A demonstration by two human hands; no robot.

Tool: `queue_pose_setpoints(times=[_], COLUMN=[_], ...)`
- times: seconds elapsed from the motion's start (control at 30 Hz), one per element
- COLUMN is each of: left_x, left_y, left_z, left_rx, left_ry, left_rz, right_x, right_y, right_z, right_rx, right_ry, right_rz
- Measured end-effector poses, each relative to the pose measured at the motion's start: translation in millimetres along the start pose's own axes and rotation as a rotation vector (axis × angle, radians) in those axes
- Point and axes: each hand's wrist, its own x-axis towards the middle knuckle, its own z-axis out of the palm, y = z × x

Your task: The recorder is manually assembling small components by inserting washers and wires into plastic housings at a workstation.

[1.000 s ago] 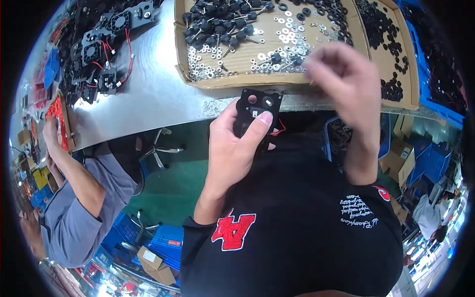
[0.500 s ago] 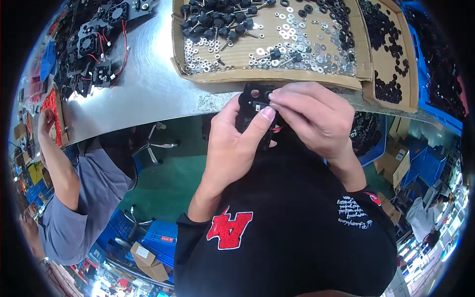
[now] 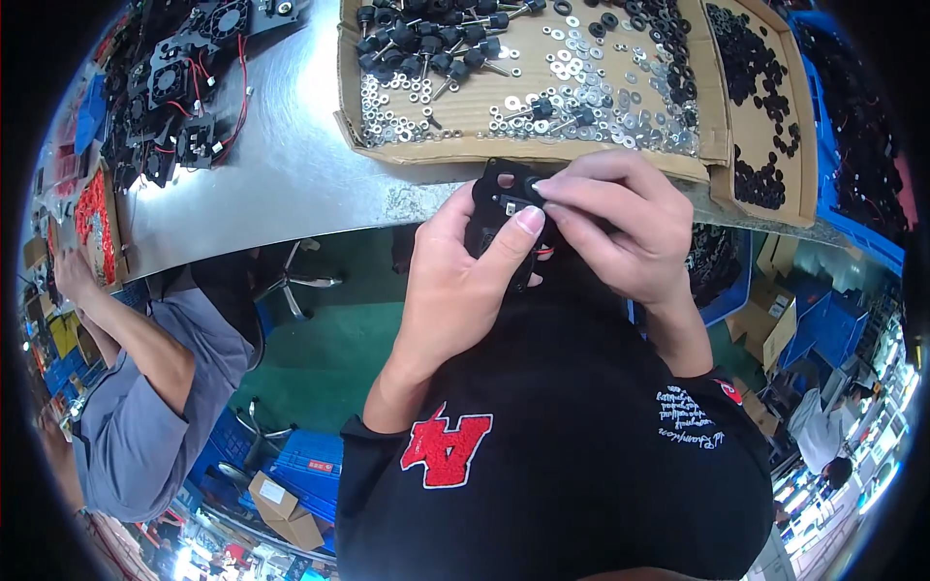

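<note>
My left hand is closed around a black plate-like part with a round hole near its top and a short red wire at its side. The thumb presses on its face, beside a small pale fitting. My right hand pinches at the upper right corner of that part. Something small and shiny shows at its fingertips, too small to name. Both hands are just in front of the table's edge, below a cardboard tray of washers, nuts and black-headed screws.
A second cardboard tray holds black rings, with a blue bin beyond it. Black fan assemblies with red wires lie at left on the metal table. A co-worker's arm reaches toward red pieces at far left.
My right fingertips have shifted slightly at the part's corner, and my left hand keeps its hold. The co-worker's forearm has moved inward at the left.
</note>
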Motion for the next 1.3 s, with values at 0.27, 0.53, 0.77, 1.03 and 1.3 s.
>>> queue_pose_setpoints(times=[0.27,0.53,0.77,1.03,1.3], left_x=[-2.3,-3.1,-14.3,-21.8,-28.3], left_y=[4.2,6.6,5.7,0.7,2.7], left_z=[-7.5,-42.2,-44.0,-41.5,-47.0], left_rx=[-0.052,-0.032,-0.031,-0.022,-0.051], left_ry=[0.092,0.221,0.231,0.19,0.215], left_rz=[0.019,0.155,0.152,0.176,0.167], right_x=[-12.5,-75.9,-78.9,14.5,40.0], right_y=[-1.6,23.8,5.1,43.3,61.3], right_z=[-12.0,10.4,-2.7,-60.5,-69.5], right_rx=[-0.03,-0.314,-0.412,-0.455,-0.366], right_ry=[0.226,-0.129,-0.013,0.038,-0.191], right_rz=[0.085,-0.075,-0.109,0.356,0.477])
